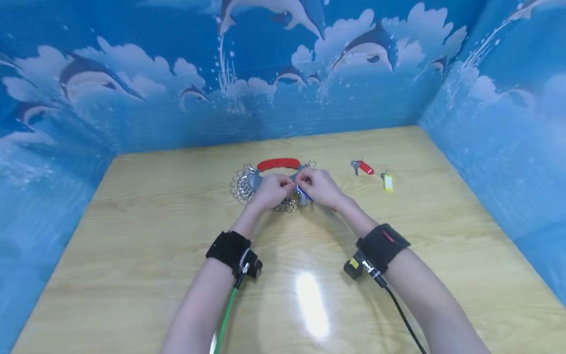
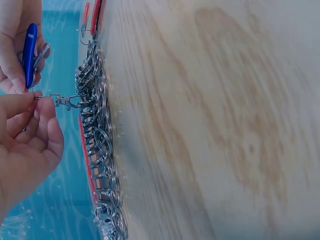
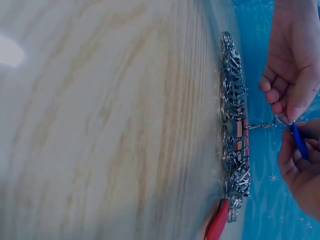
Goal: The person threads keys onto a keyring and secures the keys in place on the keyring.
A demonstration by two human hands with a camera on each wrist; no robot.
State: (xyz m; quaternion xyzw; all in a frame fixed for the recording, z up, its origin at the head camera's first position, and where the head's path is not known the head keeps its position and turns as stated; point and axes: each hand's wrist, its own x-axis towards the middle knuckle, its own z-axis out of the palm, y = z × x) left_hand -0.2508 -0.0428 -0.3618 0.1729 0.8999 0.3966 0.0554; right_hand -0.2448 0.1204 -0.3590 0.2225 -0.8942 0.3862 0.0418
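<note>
A large key holder with a red handle (image 1: 278,163) lies on the table, and many metal clips with split rings (image 1: 243,183) hang along it. My left hand (image 1: 273,191) pinches the split ring of one clip between thumb and fingertip, and that clip (image 2: 65,101) is pulled out from the row. Close against it, my right hand (image 1: 322,187) holds a blue key tag (image 3: 299,141) with its end at the same ring. A silver key (image 2: 41,56) shows beside the tag. Whether the tag's loop is through the ring cannot be made out.
To the right on the wooden table (image 1: 177,285) lie a red key tag (image 1: 366,167) with a key (image 1: 355,167) and a yellow key tag (image 1: 387,182). Another red tag (image 3: 217,222) lies by the clips, near my right wrist. Blue dolphin-print cloth (image 1: 265,113) stands behind and at the sides.
</note>
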